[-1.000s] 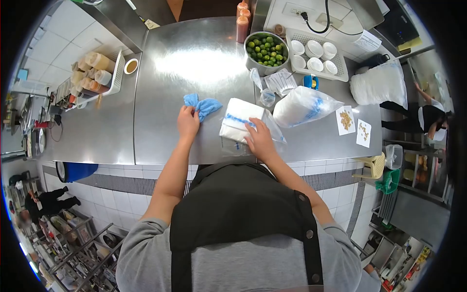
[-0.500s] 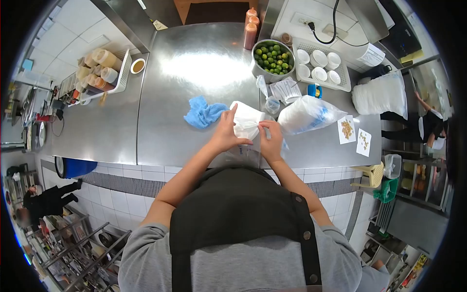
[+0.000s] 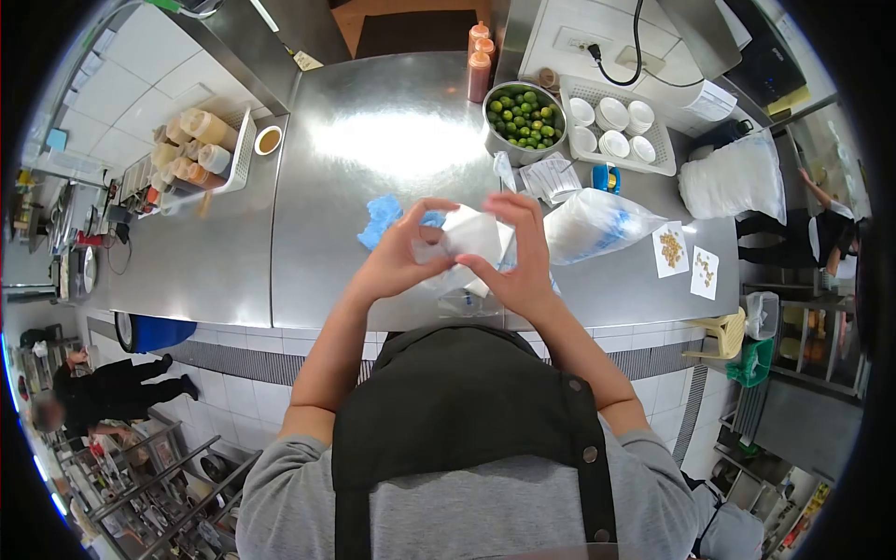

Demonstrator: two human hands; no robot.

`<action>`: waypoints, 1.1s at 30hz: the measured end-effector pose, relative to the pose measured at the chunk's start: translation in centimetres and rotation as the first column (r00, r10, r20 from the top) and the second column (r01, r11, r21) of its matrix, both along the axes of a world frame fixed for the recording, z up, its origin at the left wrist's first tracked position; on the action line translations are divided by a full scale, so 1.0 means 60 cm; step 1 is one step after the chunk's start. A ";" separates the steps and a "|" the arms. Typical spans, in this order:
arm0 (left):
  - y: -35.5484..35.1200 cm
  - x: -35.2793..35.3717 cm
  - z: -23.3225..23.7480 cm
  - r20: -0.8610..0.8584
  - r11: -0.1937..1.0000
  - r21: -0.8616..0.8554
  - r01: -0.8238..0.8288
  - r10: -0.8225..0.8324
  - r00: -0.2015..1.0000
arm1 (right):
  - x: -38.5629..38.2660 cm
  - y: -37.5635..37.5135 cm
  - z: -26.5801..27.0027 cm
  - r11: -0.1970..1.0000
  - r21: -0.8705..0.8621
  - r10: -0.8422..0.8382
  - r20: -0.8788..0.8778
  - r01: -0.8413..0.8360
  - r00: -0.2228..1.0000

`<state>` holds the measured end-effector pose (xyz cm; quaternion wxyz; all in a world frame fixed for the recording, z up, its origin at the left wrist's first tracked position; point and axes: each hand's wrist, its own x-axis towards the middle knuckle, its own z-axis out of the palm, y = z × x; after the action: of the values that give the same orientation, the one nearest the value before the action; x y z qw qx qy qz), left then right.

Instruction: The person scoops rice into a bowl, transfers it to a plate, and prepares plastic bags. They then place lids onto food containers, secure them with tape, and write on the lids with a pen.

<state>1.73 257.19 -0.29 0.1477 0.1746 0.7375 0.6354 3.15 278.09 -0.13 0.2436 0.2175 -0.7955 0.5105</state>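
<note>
Between my hands is a thin white bag [image 3: 471, 231], partly blurred and crumpled, its far side rounded. My left hand [image 3: 406, 250] curls around its left side, thumb and fingers closed on the material. On the other side, my right hand [image 3: 518, 257] has its thumb against the near edge and its fingers bent over the right side; the fingertips are smeared by motion. More white material and clear plastic [image 3: 459, 303] lie beneath the hands on the steel counter [image 3: 322, 215]. A blue cloth [image 3: 378, 222] is just beyond my left hand, partly hidden by it.
To the right lie a large white plastic pack [image 3: 597, 229] and two cards with small brown pieces [image 3: 672, 250]. Further back stand a pot of green limes [image 3: 523, 117], a tray of white cups [image 3: 611, 117] and sauce bottles [image 3: 479, 70]. A crate of bottles [image 3: 201, 149] is left.
Both hands have lifted and turned over the white bag, which now bulges rounder between them. My right hand has gone from a pinch to a wider grasp. The view has shifted slightly.
</note>
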 end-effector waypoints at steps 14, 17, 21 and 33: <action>-0.130 0.010 0.004 0.017 0.861 0.132 -0.492 0.494 0.869 | -0.016 -0.046 -0.018 0.972 -0.126 0.233 0.485 -0.196 0.843; -0.140 0.003 -0.007 -0.039 0.854 0.074 -0.516 0.519 0.854 | -0.015 -0.062 -0.005 0.971 -0.136 0.235 0.375 -0.197 0.897; -0.157 0.011 0.029 -0.014 0.899 0.081 -0.430 0.433 0.901 | -0.023 -0.057 0.014 0.961 -0.259 0.214 0.460 -0.100 0.862; -0.094 0.039 0.010 -0.063 0.949 0.209 -0.236 0.254 0.965 | -0.010 -0.048 -0.004 0.960 -0.142 0.280 0.519 -0.241 0.808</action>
<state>4.08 251.55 0.33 0.0162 0.1239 0.6918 0.7112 2.54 275.22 -0.40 -0.0523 0.1651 -0.7759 0.6066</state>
